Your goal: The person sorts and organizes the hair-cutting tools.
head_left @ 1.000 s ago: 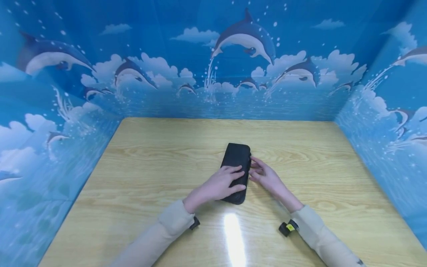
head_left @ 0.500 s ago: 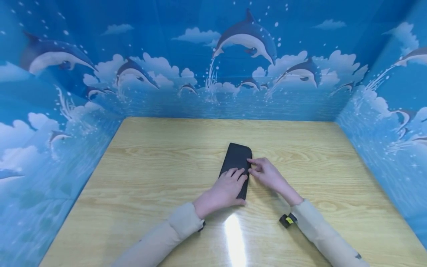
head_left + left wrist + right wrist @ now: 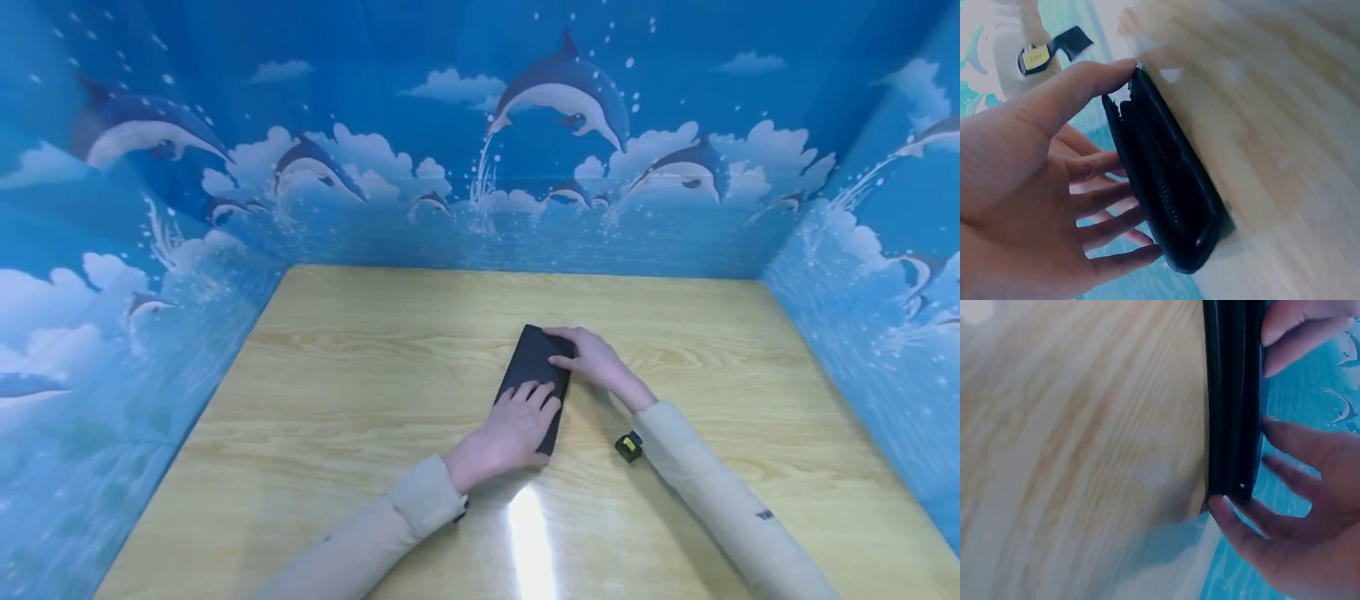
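A black long wallet (image 3: 531, 360) lies flat at the middle of the wooden table, its far end leaning slightly right. The left hand (image 3: 517, 427) grips its near part, fingers spread over the top cover and thumb at the near edge. In the left wrist view the wallet (image 3: 1163, 175) shows a gap along its side, with a zipper (image 3: 1166, 194) inside. At the far right corner, the right hand (image 3: 596, 358) holds the wallet, one digit on the cover and others round the far end. The right wrist view shows fingertips (image 3: 1219, 503) touching the corner.
The wooden table (image 3: 360, 367) has a bright light reflection near its front. Blue dolphin-print curtains (image 3: 420, 208) stand at the back and both sides. A small black device with a yellow label (image 3: 628, 447) hangs at the right wrist.
The right hand has moved from the wallet's right side up to its far right corner. The left hand has slid toward the near end, its thumb now at the near edge.
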Demonstrator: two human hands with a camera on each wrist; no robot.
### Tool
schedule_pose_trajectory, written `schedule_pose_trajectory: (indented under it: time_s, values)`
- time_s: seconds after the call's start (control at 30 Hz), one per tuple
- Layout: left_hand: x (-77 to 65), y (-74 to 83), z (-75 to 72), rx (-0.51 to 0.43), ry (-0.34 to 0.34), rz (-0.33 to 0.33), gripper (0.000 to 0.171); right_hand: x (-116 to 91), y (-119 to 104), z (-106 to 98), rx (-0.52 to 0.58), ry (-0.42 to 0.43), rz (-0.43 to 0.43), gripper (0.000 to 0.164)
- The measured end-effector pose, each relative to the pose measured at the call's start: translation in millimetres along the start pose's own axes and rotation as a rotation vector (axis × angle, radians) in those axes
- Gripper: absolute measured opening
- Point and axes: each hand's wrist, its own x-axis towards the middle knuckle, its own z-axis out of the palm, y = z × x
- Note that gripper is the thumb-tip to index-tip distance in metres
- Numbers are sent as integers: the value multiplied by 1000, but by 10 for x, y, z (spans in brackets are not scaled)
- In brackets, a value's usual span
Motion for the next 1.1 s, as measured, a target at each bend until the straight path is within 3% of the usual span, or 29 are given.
schedule_pose_trajectory:
  time_s: [0.3, 0.47, 0.6, 0.73, 0.87, 1.0, 1.1]
  values:
    - [-74, -294, -70, -77, -68, 15, 82, -117, 45, -17, -53, 44, 68, 54]
    - [-136, -495, -60, -114, -13, 10, 69, -240, 34, 3, -98, 88, 99, 54]
    - [-164, -659, -7, -173, 25, 0, 71, -358, -12, 14, -104, 95, 99, 54]
    - [-156, -802, 29, -172, 55, -49, 75, -458, -54, 56, -99, 95, 93, 54]
    - [-147, -904, 52, -178, 89, -90, 74, -536, -77, 128, -129, 136, 58, 56]
    - [-135, -945, 50, -188, 94, -81, 71, -558, -95, 149, -191, 190, 5, 59]
    - [-114, -960, 30, -183, 85, -68, 72, -492, -130, 118, -239, 154, -92, 60]
